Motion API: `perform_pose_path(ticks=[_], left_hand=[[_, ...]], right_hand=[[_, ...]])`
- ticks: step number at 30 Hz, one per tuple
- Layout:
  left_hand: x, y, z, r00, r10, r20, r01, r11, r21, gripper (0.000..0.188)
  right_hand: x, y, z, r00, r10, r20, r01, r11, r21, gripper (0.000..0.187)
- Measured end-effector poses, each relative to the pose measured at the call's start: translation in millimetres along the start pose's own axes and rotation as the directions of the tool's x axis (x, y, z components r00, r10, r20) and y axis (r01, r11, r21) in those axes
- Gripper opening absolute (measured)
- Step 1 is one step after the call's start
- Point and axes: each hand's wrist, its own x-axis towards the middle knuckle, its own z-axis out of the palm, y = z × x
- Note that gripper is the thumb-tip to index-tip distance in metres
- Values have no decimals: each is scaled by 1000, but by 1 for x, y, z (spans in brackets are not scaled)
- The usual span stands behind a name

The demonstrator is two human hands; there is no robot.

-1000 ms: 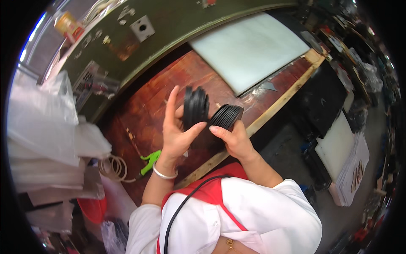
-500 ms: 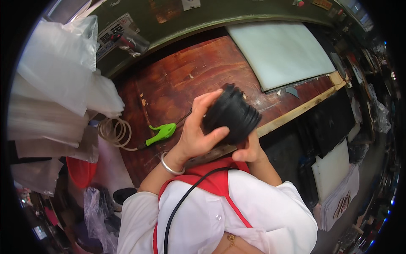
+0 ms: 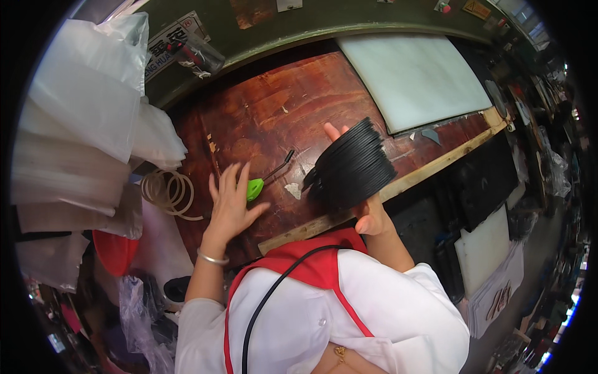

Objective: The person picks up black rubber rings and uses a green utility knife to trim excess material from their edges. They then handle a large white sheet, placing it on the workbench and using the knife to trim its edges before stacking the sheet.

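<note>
A thick stack of thin black pieces (image 3: 356,167), its layered edges fanned, is held tilted in my right hand (image 3: 371,218). Fingertips of that hand show behind the stack's top and its thumb shows below; the stack hides the palm. My left hand (image 3: 232,202) is open over the green air blow gun (image 3: 255,189), fingers spread. It covers the gun's handle, and I cannot tell whether it touches it. The gun's thin dark nozzle points up and right on the worn red-brown table (image 3: 268,103).
A coiled clear air hose (image 3: 167,192) lies left of the blow gun. Plastic bags (image 3: 81,93) hang at the left above a red container (image 3: 116,252). A white board (image 3: 414,78) lies at the back right. Scraps (image 3: 293,189) dot the table; a green machine beam (image 3: 324,19) spans the back.
My left hand has let go of the black stack and moved left and down to the blow gun, its fingers spreading. The stack stays in my right hand, tipped so its layers show.
</note>
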Motion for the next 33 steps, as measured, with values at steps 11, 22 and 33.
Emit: perform_pose_path(ticks=[11, 22, 33], left_hand=[[-15, -38, 13, 997, 1, -78, -23, 960, -280, 47], [-23, 40, -52, 972, 142, 185, -38, 879, -475, 29], [7, 54, -53, 996, -18, 92, 53, 918, -393, 32]], right_hand=[[8, -18, -3, 990, 10, -141, 23, 973, 228, 135], [7, -39, -28, 944, -54, -325, 170, 925, 341, 122], [2, -57, -45, 906, -137, -401, 226, 957, 183, 113]])
